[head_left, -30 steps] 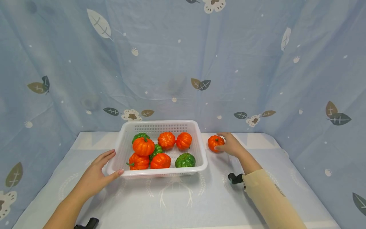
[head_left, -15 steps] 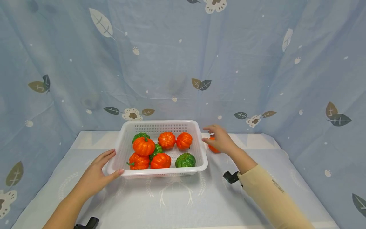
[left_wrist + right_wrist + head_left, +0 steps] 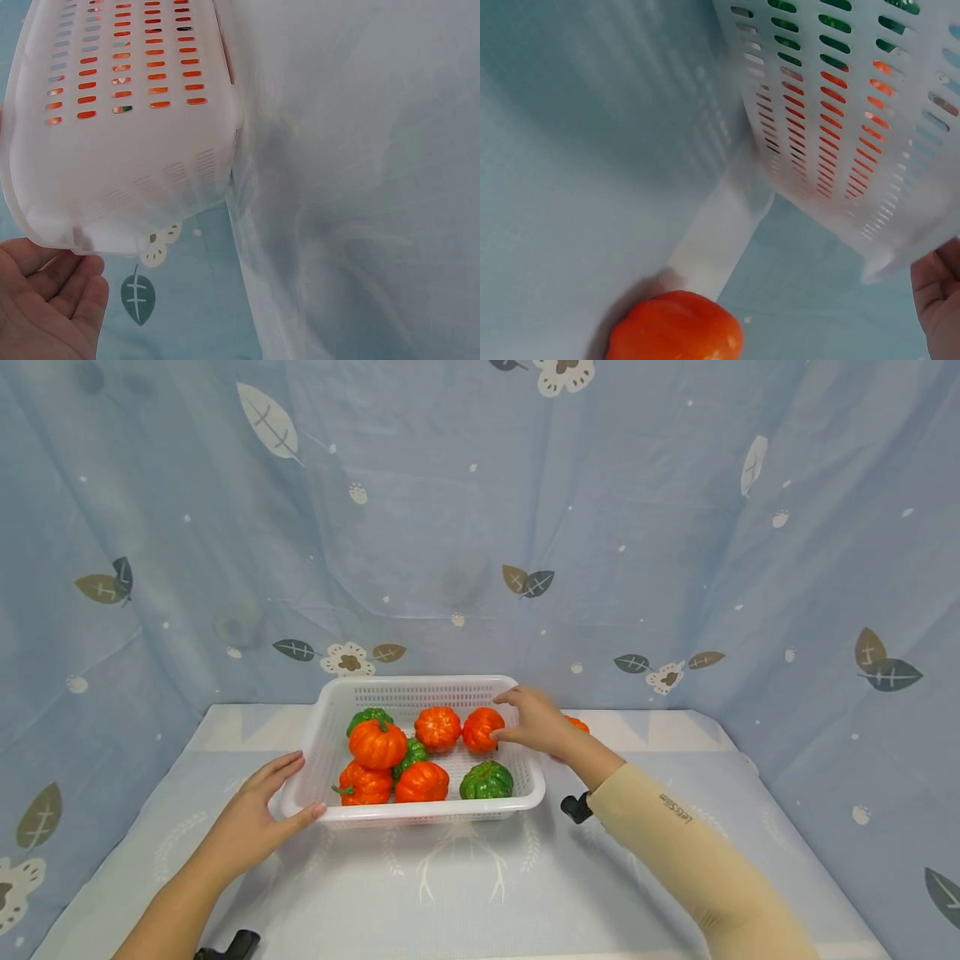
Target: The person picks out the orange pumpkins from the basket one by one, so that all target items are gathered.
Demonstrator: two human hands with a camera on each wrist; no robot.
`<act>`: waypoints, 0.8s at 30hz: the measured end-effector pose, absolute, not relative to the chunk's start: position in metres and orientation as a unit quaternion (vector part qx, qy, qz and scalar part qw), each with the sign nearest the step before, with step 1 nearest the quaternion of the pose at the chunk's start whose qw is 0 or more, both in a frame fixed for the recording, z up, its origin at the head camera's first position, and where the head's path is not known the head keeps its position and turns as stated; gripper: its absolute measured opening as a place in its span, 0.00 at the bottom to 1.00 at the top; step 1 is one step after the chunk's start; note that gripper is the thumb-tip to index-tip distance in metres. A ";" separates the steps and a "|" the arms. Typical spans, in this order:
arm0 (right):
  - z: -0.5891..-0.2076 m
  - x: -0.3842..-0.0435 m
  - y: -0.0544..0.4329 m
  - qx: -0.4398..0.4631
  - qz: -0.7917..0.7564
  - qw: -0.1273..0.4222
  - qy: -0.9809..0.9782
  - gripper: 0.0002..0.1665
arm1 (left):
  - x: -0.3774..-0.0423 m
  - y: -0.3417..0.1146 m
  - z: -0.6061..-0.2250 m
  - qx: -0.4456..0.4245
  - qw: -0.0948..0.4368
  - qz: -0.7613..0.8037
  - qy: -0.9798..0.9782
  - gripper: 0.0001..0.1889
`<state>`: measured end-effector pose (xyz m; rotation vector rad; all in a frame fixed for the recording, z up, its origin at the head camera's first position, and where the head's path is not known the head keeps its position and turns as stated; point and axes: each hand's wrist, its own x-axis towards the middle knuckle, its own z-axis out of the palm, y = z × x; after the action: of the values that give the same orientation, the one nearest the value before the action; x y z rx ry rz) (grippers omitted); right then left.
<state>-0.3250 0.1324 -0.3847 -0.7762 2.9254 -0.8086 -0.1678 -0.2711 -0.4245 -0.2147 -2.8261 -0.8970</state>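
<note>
A white slotted plastic basket holds several small ribbed pumpkins, some orange and some green. My left hand rests at its front left corner, fingers extended along the rim and thumb by the front edge. In the left wrist view the fingertips lie against the rim. My right hand reaches over the right rim, thumb and fingers spread beside an orange pumpkin in the basket. Whether they touch it is hard to tell. Another orange pumpkin sits outside on the right, mostly hidden behind that hand.
A green pumpkin lies in the basket's front right corner. On the left, one orange pumpkin is stacked over another. The cloth-covered table extends in front. A patterned blue curtain hangs close behind the basket.
My right hand has left the orange pumpkin outside the basket and moved left over the right rim. That pumpkin stays on the table. My left hand and the basket keep their places.
</note>
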 end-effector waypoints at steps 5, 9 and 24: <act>-0.383 -0.333 0.116 -0.252 -0.210 0.028 0.944 0.43 | -0.167 -0.272 -0.424 -0.077 0.091 -0.304 -0.945 0.49; -0.387 -0.338 0.107 -0.252 -0.185 0.058 0.948 0.47 | -0.167 -0.271 -0.423 -0.076 0.089 -0.303 -0.946 0.49; -0.400 -0.346 0.090 -0.249 -0.108 0.046 0.961 0.43 | -0.164 -0.269 -0.420 -0.068 0.090 -0.297 -0.948 0.49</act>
<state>-0.3464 0.0905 -0.4000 -0.7610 2.9340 -0.3292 -0.1645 -0.2685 -0.4202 -0.2019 -2.8187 -0.8842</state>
